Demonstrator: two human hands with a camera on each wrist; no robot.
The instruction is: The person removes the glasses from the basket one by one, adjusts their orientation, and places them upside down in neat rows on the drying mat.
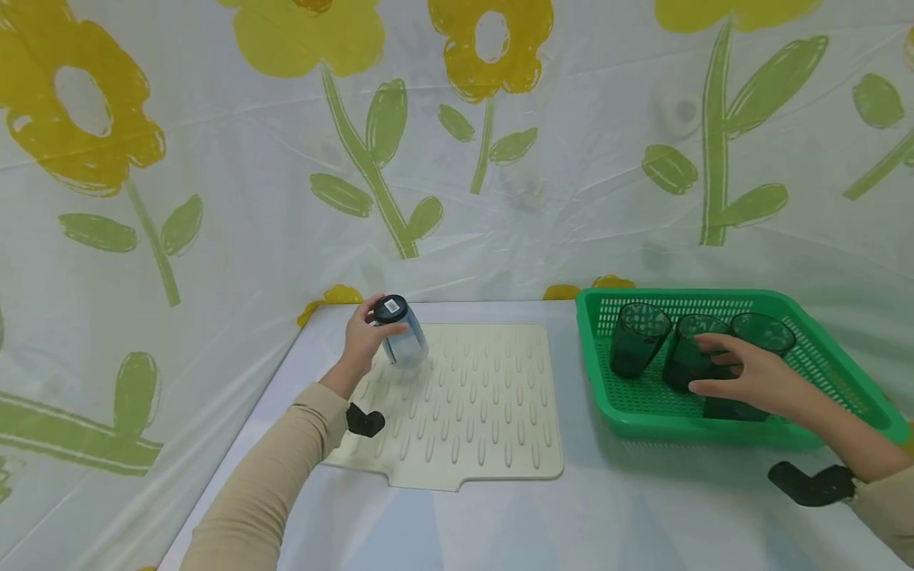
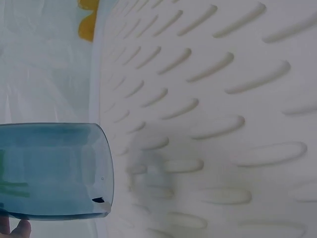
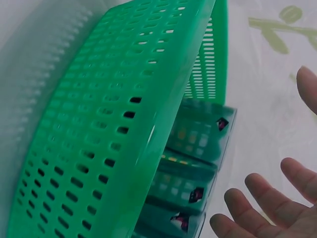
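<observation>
My left hand (image 1: 360, 345) grips a blue-tinted drinking glass (image 1: 407, 345) near its dark end, which faces up and bears a white label. In the left wrist view, the clear open end of the glass (image 2: 59, 168) points toward the ribbed cream drying mat (image 1: 471, 404), and a soft shadow lies on the mat. Over the green basket (image 1: 685, 427), my right hand (image 1: 757, 377) is spread with nothing in it. Beneath and beside that hand stand three dark-tinted glasses, the left one (image 1: 635, 349), the middle one (image 1: 681, 365) and the right one (image 1: 764, 329), partly hidden by the hand.
A white table (image 1: 514, 523) with pale blue triangles carries the mat on the left and the basket on the right. Behind it hangs a whitish curtain (image 1: 571, 206) printed with yellow flowers and green stems.
</observation>
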